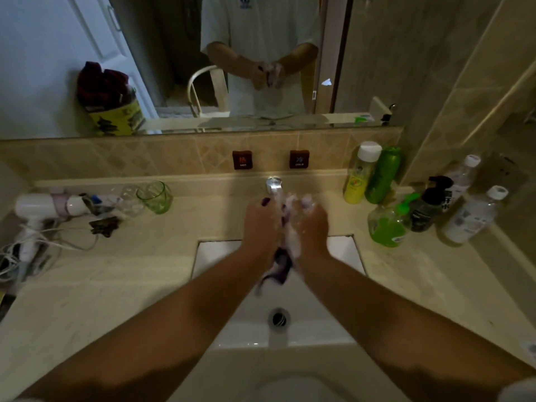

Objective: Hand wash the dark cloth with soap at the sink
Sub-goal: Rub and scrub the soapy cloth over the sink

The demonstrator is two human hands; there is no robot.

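Dark cloth (280, 264) | left hand (259, 224) + right hand (311, 223) grip it, raised over sink (342, 250)

The sink (342, 250) sits sunk in the tabletop (145, 271). Behind the sink stands the tap (274, 184). Left of the sink lie a hair dryer (43, 207) and a glass (154, 197); right of the sink stand several bottles (385, 224). Above the sink, both hands (285, 221) hold the cloth (280, 265) between them.

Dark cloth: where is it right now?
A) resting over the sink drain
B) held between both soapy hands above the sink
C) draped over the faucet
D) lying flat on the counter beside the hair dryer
B: the dark cloth is pressed between the left hand and the right hand, foam on both, its tail hanging over the sink, above the drain.
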